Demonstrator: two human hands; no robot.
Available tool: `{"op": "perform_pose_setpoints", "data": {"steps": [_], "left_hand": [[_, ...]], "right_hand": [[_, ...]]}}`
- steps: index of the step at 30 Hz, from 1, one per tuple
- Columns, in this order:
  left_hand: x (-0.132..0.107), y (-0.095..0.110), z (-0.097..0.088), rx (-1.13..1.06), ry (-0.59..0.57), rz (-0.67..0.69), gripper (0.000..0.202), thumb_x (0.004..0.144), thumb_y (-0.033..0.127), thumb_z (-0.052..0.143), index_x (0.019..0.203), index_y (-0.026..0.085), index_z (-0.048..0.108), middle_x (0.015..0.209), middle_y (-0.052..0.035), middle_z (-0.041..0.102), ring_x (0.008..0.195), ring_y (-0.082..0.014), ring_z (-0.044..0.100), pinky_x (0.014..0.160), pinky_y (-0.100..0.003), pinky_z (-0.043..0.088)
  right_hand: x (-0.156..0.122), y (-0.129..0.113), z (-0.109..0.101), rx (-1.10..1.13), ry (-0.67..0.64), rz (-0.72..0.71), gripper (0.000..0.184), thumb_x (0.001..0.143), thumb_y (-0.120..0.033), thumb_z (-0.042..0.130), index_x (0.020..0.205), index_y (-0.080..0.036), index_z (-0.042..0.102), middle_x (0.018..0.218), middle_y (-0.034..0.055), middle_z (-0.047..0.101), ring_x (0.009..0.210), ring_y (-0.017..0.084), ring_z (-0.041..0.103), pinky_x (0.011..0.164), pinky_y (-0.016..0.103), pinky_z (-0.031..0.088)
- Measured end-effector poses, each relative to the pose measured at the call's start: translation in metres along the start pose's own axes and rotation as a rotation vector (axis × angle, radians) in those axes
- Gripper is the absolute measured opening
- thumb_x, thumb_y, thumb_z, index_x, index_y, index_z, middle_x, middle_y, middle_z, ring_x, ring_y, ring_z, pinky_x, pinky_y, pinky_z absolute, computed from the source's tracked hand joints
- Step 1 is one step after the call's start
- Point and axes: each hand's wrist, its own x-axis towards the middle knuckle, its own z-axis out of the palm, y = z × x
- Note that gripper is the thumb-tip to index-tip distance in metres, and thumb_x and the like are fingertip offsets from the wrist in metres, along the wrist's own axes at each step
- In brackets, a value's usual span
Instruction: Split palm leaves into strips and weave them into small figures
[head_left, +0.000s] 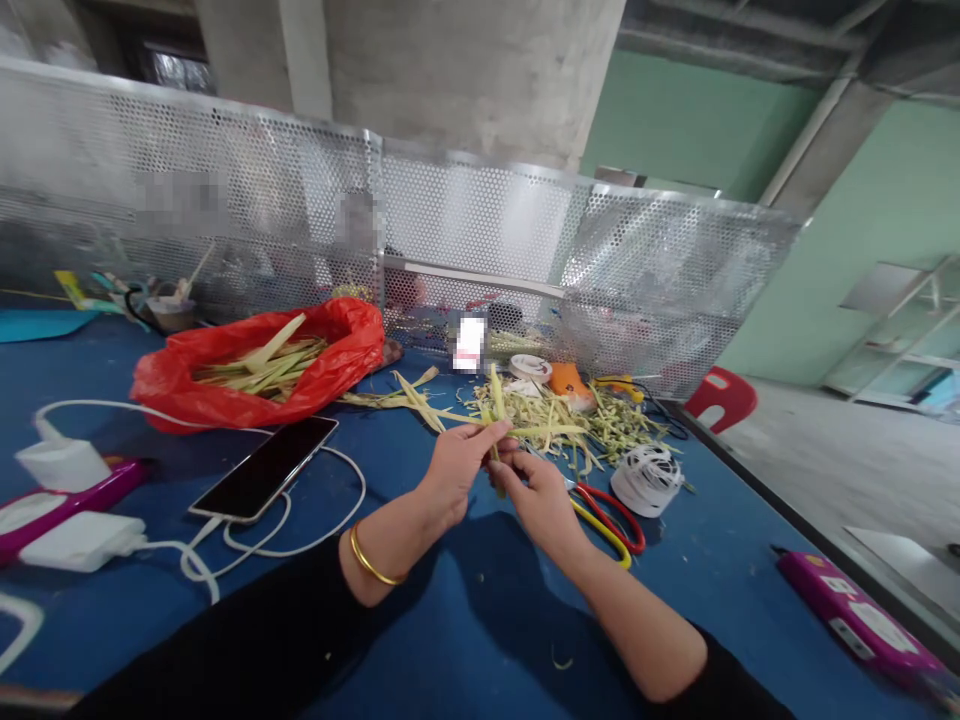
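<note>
My left hand and my right hand meet above the blue table, both pinched on pale green palm leaf strips that stick up and out between the fingers. A gold bangle rings my left wrist. Just behind the hands lies a heap of leaf scraps. Scissors with red and yellow handles rest on the table right beside my right hand.
A red plastic bag of leaf strips lies at the back left. A phone on a white cable, white chargers, a white tape roll and a pink case sit around. A perforated metal screen borders the table.
</note>
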Motion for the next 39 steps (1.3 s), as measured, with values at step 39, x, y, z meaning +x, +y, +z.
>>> {"op": "perform_pose_setpoints", "data": {"steps": [39], "left_hand": [[0.007, 0.021, -0.009, 0.154, -0.202, -0.018, 0.012, 0.064, 0.02, 0.075, 0.069, 0.012, 0.067, 0.064, -0.0024, 0.066, 0.058, -0.0105, 0.06, 0.069, -0.028, 0.051]], "right_hand": [[0.004, -0.014, -0.014, 0.607, 0.306, 0.218, 0.027, 0.071, -0.042, 0.069, 0.066, -0.018, 0.059, 0.058, -0.0043, 0.053, 0.052, 0.01, 0.048, 0.052, 0.023, 0.042]]}}
